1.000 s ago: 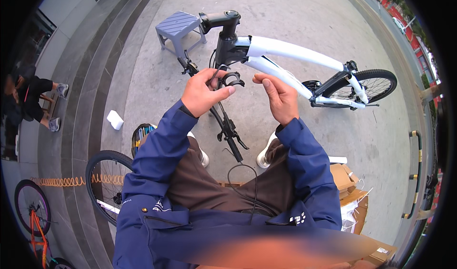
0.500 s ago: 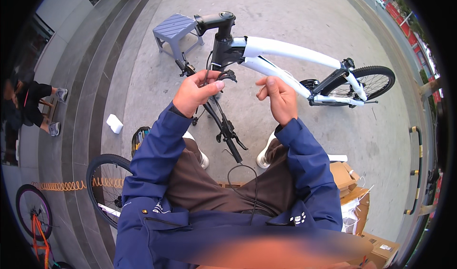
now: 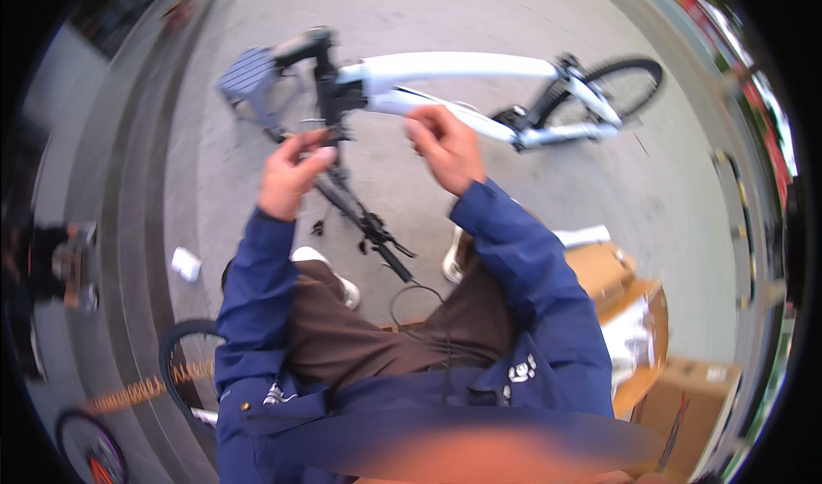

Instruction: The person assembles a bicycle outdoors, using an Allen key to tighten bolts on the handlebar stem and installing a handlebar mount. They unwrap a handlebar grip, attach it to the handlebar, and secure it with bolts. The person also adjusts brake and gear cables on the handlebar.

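My left hand (image 3: 291, 180) is closed in a pinch on a small black bicycle part (image 3: 336, 134), blurred by motion, beside the head tube (image 3: 325, 81). My right hand (image 3: 447, 152) is raised apart from it, in front of the white-wrapped bicycle frame (image 3: 462, 66). Its fingers are curled together, and anything between them is too small to make out. Below the hands a black handlebar (image 3: 347, 201) hangs at a slant, its grip (image 3: 396, 265) pointing toward my knees. A thin black cable (image 3: 396, 304) loops from near the grip over my lap.
A grey stool (image 3: 248, 77) stands behind the frame's front end. The rear wheel (image 3: 634, 90) is at the far right. Opened cardboard boxes (image 3: 689, 407) lie at my right. To my left are a white block (image 3: 186, 264), a loose wheel (image 3: 171, 360), steps and a seated person.
The view has shifted, so the bicycle appears farther left and higher. My hands are slightly farther apart. The left still pinches the black part, and the right stays curled.
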The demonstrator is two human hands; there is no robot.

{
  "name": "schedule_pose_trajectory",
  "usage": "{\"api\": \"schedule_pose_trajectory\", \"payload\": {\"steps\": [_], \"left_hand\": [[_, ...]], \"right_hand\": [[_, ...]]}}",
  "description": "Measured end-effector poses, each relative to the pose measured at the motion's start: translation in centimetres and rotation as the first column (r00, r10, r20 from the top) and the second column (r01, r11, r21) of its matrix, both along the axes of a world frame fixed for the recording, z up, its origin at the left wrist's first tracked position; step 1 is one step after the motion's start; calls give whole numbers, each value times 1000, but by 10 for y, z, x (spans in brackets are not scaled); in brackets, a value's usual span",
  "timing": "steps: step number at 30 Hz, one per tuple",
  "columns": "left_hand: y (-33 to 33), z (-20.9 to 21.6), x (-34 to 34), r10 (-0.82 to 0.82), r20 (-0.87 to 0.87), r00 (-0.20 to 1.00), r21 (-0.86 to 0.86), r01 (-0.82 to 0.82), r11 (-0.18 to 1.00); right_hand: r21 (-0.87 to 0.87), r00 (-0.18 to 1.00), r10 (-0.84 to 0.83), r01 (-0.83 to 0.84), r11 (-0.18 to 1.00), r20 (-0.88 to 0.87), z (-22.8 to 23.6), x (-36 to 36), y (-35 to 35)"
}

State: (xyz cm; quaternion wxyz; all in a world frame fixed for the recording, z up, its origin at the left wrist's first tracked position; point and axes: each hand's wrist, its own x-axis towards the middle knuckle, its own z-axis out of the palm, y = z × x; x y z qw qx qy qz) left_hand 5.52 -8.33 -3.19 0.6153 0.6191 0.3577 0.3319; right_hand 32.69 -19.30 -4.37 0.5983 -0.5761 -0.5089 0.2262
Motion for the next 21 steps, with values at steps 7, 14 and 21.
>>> {"api": "schedule_pose_trajectory", "payload": {"steps": [7,14,21], "left_hand": [[19,-26,7,-6,-20,1000,77,7,997],[32,-35,-5,-142,142,980,-48,150,987],[36,-43,-1,-128,116,985,-51,135,990]], "right_hand": [[143,980,-125,147,979,-154,25,10,-61],[47,862,-459,478,877,-214,-23,40,-226],[-286,293,-955,912,295,-53,-195,89,-425]]}}
